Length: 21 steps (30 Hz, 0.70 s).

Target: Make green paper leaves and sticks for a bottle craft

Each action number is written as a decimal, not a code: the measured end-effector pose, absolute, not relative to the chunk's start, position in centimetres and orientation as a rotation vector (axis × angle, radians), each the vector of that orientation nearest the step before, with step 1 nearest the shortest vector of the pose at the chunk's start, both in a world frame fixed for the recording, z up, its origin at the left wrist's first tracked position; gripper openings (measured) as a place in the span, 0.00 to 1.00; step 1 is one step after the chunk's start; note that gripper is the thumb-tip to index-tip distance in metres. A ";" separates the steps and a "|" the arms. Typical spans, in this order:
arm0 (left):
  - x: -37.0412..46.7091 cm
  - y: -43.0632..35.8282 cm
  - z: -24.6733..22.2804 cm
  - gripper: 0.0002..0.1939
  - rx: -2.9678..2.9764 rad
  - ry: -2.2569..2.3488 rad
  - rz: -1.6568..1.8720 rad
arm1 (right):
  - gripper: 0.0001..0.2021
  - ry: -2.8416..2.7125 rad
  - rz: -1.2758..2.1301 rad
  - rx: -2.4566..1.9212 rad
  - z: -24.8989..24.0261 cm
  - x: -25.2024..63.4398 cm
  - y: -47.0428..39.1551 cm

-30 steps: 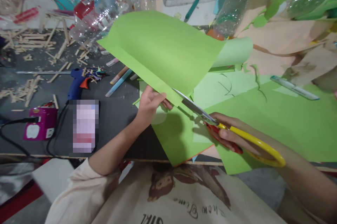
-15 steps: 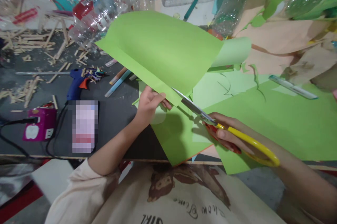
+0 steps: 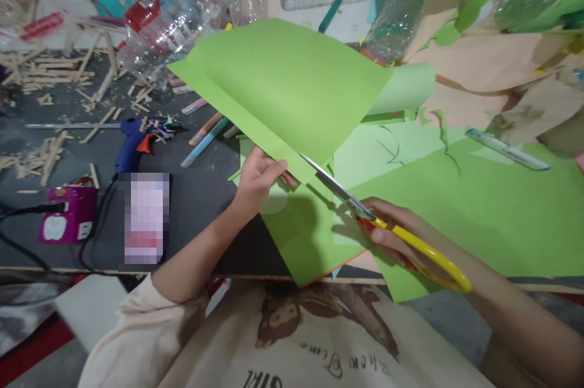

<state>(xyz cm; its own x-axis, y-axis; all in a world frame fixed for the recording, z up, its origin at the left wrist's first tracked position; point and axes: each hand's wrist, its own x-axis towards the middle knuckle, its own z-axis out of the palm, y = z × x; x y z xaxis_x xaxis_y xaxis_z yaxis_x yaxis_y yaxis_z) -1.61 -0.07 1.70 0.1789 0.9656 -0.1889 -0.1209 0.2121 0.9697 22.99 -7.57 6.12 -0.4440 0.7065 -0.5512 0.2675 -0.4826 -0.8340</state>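
- Head view: a bright green, bowed paper sheet (image 3: pixel 292 78) is raised above the dark tabletop (image 3: pixel 196 187) between both hands, its near edge slanting down towards the person.
- The left hand (image 3: pixel 262 181) pinches that edge narrowly, thumb on top and fingers partly hidden beneath. If this light grip slackened, the paper could swing off line, leaving a crooked cut.
- The right hand (image 3: pixel 395 224) is wrapped around metal scissors with yellow and red handles (image 3: pixel 347 190); how deep its fingers sit in the loops I cannot tell.
- The blade tip lies over the sheet, just beside the left thumb. Closing the 2 blades while that thumb slid forward could nick the skin; this seems the gravest risk.
- The sheet bows upward, so it could buckle or fold between the blades rather than shear cleanly, most likely if the scissors twist.
- Below the blades lie a flat green sheet (image 3: pixel 298 236) and a pale green sheet (image 3: pixel 387 151). Should the scissors dip, their lower blade might catch either.
- Beyond the far edge stand clear plastic bottles (image 3: pixel 182 17); a sudden lift or turn of the paper could knock against them.
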 end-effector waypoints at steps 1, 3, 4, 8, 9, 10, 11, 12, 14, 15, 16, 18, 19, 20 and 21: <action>-1.6 -0.1 1.6 0.16 1.038 1.081 1.006 | 0.26 -1.395 1.995 -1.449 6.1 23.1 -7.7; -1.6 -0.1 1.3 0.16 1.028 1.091 1.031 | 0.26 -1.450 1.972 -1.442 6.1 23.3 -7.9; -1.6 -0.1 1.2 0.16 1.016 1.098 1.041 | 0.26 -1.493 1.950 -1.426 6.1 23.5 -8.0; -1.4 -0.1 1.4 0.13 0.999 1.151 1.027 | 0.26 -1.687 1.835 -1.328 5.7 24.3 -8.8; -1.4 -0.2 1.5 0.13 1.008 1.163 1.021 | 0.25 -1.722 1.816 -1.308 5.5 24.4 -9.1; -1.4 -0.2 1.6 0.14 1.018 1.174 1.019 | 0.24 -1.746 1.806 -1.295 5.5 24.5 -9.3; -1.4 -0.3 1.8 0.14 1.028 1.182 1.013 | 0.23 -1.758 1.805 -1.279 5.4 24.6 -9.5; -1.4 -0.3 1.9 0.15 1.038 1.188 1.002 | 0.22 -1.758 1.813 -1.264 5.4 24.6 -9.7; -1.4 -0.4 2.1 0.14 1.056 1.210 0.954 | 0.22 -1.736 1.850 -1.234 5.4 24.7 -9.9; -1.4 -0.4 2.2 0.14 1.061 1.228 0.927 | 0.22 -1.718 1.876 -1.219 5.4 24.7 -9.9; -1.3 -0.5 2.3 0.14 1.063 1.245 0.900 | 0.22 -1.702 1.908 -1.215 5.4 24.7 -9.9; -1.1 -0.6 2.4 0.13 1.058 1.261 0.851 | 0.23 -1.686 1.969 -1.206 5.5 24.7 -9.9; -1.0 -0.6 2.4 0.13 1.052 1.254 0.834 | 0.24 -1.683 1.992 -1.195 5.5 24.7 -9.8; -1.0 -0.7 2.5 0.13 1.046 1.241 0.820 | 0.25 -1.688 2.006 -1.181 5.6 24.6 -9.8; -0.9 -0.7 2.5 0.13 1.040 1.225 0.807 | 0.26 -1.700 1.996 -1.179 5.7 24.4 -9.8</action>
